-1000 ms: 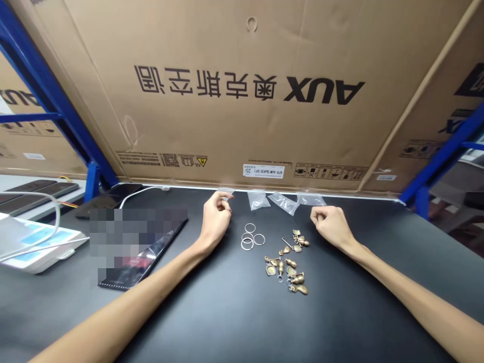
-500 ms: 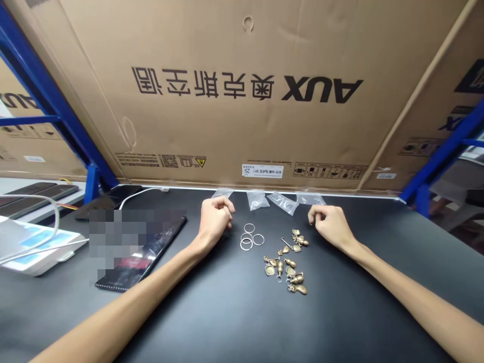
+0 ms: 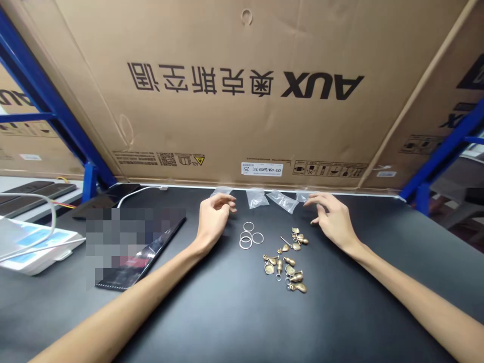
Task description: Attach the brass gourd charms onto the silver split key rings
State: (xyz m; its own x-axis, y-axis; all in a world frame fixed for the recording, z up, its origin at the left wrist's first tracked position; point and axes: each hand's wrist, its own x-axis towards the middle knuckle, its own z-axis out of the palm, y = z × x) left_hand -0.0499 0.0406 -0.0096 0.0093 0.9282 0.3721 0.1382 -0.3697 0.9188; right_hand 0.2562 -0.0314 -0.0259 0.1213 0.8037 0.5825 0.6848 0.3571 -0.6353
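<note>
my left hand (image 3: 215,220) and right hand (image 3: 333,220) were relaxed and empty, loosely curled. the metal rings (image 3: 249,235) and brass charms (image 3: 288,263) lay between them on the black surface (image 3: 212,322), with 4 clear plastic bags (image 3: 257,198) just beyond.

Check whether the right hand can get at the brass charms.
Likely yes: the right hand is just beside the brass charms, with nothing between them.

Dull brass charms (image 3: 297,278), shiny metal rings (image 3: 240,243), matt black tabletop (image 3: 351,312).
</note>
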